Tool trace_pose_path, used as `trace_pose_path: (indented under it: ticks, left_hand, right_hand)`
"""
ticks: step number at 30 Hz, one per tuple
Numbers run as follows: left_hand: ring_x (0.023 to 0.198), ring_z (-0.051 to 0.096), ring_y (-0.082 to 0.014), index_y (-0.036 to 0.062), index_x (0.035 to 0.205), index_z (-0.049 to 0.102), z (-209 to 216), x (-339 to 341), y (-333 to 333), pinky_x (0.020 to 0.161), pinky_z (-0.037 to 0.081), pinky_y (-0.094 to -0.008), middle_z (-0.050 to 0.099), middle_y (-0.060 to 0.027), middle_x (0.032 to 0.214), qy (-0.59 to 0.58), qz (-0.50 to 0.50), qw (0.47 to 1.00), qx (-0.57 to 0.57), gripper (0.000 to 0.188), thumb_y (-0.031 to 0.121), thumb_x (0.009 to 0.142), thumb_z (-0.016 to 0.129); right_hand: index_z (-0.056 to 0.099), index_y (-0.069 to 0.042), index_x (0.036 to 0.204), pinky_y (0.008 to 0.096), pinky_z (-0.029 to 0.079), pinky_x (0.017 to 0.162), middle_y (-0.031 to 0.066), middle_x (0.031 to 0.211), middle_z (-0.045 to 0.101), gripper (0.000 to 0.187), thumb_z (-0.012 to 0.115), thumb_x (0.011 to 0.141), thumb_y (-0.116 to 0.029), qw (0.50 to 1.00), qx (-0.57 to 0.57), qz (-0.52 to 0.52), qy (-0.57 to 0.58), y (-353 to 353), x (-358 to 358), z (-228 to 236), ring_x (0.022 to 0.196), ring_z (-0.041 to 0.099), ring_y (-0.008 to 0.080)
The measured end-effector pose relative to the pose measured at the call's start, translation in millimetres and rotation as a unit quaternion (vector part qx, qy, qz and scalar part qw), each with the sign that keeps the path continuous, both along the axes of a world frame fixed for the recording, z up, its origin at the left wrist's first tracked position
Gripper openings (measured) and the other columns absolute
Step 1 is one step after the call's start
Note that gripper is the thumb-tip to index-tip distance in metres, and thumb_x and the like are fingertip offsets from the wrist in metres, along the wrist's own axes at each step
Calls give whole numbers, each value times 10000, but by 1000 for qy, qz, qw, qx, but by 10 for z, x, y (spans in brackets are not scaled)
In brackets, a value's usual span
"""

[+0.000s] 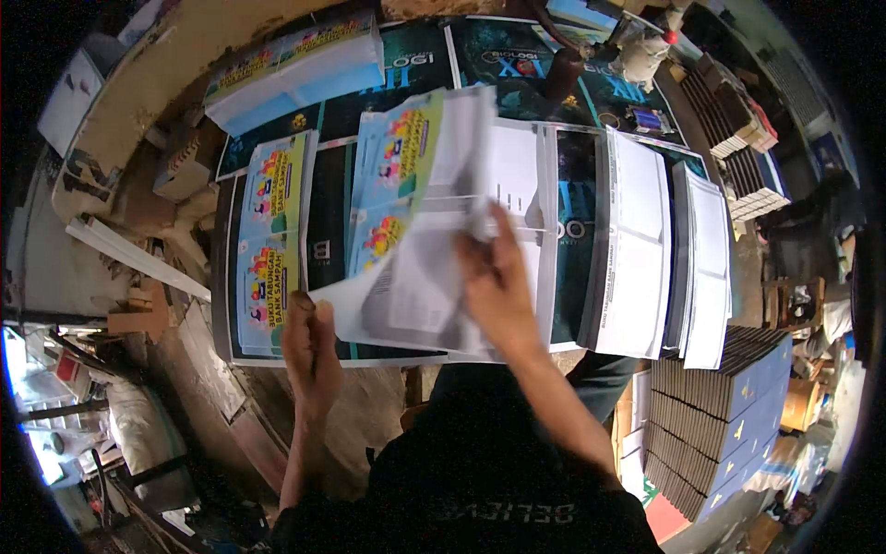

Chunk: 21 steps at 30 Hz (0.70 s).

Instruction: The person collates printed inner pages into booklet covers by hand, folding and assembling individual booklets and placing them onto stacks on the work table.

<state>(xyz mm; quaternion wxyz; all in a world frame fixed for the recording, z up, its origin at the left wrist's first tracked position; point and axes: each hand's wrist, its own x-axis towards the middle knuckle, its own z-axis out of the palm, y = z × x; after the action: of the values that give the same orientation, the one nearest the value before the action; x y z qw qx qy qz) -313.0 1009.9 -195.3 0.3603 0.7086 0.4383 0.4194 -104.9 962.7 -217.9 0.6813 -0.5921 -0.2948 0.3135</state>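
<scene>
My left hand (312,349) is closed at the near left corner of a colourful printed cover sheet (392,152), pinching its curled edge. White printed sheets (425,268) lie against that cover, bent up off the table. At their right side my right hand (498,282), somewhat blurred, has its fingers curled at the paper's edge. To the left sits a stack of the same blue, green and yellow covers (272,240). Just right of my right hand is a pile of white printed pages (526,185), partly hidden by the lifted paper.
More white page stacks (632,240) (706,258) stand on the table's right part. A tall cover stack (295,74) occupies the back left. Dark printed sheets (415,51) cover the tabletop. Blue-covered books (720,425) are piled beside the table at right; a metal bar (558,78) stands at the back.
</scene>
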Motion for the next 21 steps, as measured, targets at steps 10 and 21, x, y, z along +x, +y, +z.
trace_pose_path:
  ticks: [10, 21]
  left_hand:
    - [824, 623, -112, -3, 1151, 607, 371, 173, 290, 709, 498, -274, 687, -97, 936, 136, 30, 988, 60, 254, 124, 938, 666]
    - [842, 676, -291, 7, 1205, 596, -616, -1259, 1473, 640, 562, -425, 662, -167, 1164, 424, 209, 874, 110, 362, 301, 1023, 489]
  right_hand:
    - [348, 1, 1421, 295, 529, 694, 172, 1126, 609, 545, 564, 920, -3, 984, 66, 37, -163, 206, -414, 74, 887, 628, 157]
    - [269, 34, 1454, 458, 527, 934, 302, 1156, 629, 769, 709, 849, -142, 975, 6, -33, -219, -684, 603, 597, 1072, 629, 445]
